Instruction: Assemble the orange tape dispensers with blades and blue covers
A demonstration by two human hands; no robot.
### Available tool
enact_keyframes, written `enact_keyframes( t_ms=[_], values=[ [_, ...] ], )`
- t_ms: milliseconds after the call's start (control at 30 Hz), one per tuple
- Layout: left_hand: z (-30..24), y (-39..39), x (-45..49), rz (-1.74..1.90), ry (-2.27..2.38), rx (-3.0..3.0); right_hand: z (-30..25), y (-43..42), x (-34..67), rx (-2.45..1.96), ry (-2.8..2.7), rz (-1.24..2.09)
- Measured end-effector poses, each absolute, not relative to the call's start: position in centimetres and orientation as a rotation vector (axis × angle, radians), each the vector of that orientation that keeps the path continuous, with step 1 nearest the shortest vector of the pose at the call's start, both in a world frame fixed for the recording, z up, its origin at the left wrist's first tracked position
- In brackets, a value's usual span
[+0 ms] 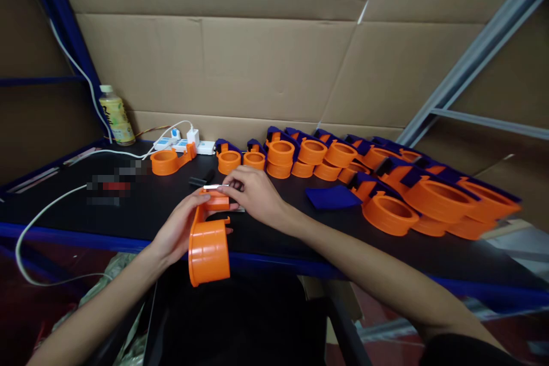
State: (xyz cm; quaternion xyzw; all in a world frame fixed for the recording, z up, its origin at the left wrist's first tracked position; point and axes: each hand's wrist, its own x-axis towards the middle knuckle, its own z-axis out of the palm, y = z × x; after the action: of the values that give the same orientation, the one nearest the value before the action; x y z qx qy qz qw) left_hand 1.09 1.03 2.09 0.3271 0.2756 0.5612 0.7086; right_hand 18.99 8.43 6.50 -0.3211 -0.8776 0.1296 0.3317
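My left hand (182,222) is closed around the arm of an orange plastic tape dispenser (210,251), its round hub hanging toward me over the table's front edge. Along the dispenser's far end lies a thin, pale serrated blade (210,187). My right hand (251,189) pinches the right end of this blade between thumb and fingers, close against the orange plastic. Whether the blade is fixed to the dispenser, I cannot tell. Just behind my hands lies a small black object (201,179), partly covered.
Orange dispensers with dark blue parts (313,151) stand in stacked rows at the back and right. A loose blue piece (332,197) lies before them. Another orange dispenser (165,162) sits by a white power strip (206,147). A bottle (116,117) and white cables are at left.
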Motion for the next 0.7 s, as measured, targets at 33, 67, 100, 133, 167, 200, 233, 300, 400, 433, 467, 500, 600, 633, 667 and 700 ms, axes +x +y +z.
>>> enact_keyframes(
  t_ms=[33, 67, 100, 133, 167, 200, 233, 300, 400, 433, 467, 500, 600, 633, 667, 700],
  values=[
    [2.2, 0.9, 1.0, 1.259, 0.603, 0.719, 6.7, 8.9, 18.7, -0.837, -2.31, 0.377],
    [2.3, 0.8, 1.0, 1.28, 0.593, 0.711, 6.9, 9.6, 18.4, -0.837, -2.329, 0.406],
    [2.4, 0.7, 0.8, 1.311, 0.581, 0.7, 7.1, 10.3, 18.1, -0.838, -2.347, 0.42],
    [2.5, 0.6, 0.7, 1.349, 0.569, 0.689, 7.3, 11.2, 17.6, -0.838, -2.368, 0.414],
    [2.6, 0.5, 0.5, 1.387, 0.556, 0.676, 7.5, 12.1, 17.1, -0.831, -2.396, 0.383],
    [2.6, 0.5, 0.2, 1.419, 0.538, 0.663, 7.6, 12.9, 16.6, -0.809, -2.44, 0.327],
    [2.6, 0.5, 0.0, 1.446, 0.516, 0.65, 7.7, 13.7, 16.0, -0.771, -2.508, 0.243],
    [2.5, 0.5, -0.4, 1.482, 0.471, 0.624, 7.5, 14.9, 14.8, -0.672, -2.674, 0.049],
    [2.3, 0.5, -0.7, 1.51, 0.439, 0.591, 6.5, 15.5, 13.0, -0.605, -2.822, -0.125],
    [2.2, 0.5, -0.7, 1.513, 0.447, 0.584, 6.2, 15.5, 12.6, -0.611, -2.83, -0.138],
    [2.2, 0.4, -0.7, 1.514, 0.458, 0.576, 5.8, 15.4, 12.2, -0.617, -2.828, -0.143],
    [2.2, 0.4, -0.6, 1.515, 0.472, 0.57, 5.6, 15.2, 12.0, -0.62, -2.825, -0.154],
    [2.2, 0.2, -0.2, 1.546, 0.504, 0.56, 5.7, 14.9, 12.5, -0.624, -2.804, -0.181],
    [2.2, 0.2, -0.1, 1.568, 0.514, 0.563, 6.0, 14.9, 13.1, -0.632, -2.785, -0.189],
    [2.2, 0.2, 0.0, 1.592, 0.529, 0.569, 6.5, 14.9, 13.8, -0.644, -2.749, -0.192],
    [2.2, 0.3, 0.1, 1.61, 0.547, 0.576, 7.1, 14.8, 14.7, -0.654, -2.701, -0.184]
  ],
)
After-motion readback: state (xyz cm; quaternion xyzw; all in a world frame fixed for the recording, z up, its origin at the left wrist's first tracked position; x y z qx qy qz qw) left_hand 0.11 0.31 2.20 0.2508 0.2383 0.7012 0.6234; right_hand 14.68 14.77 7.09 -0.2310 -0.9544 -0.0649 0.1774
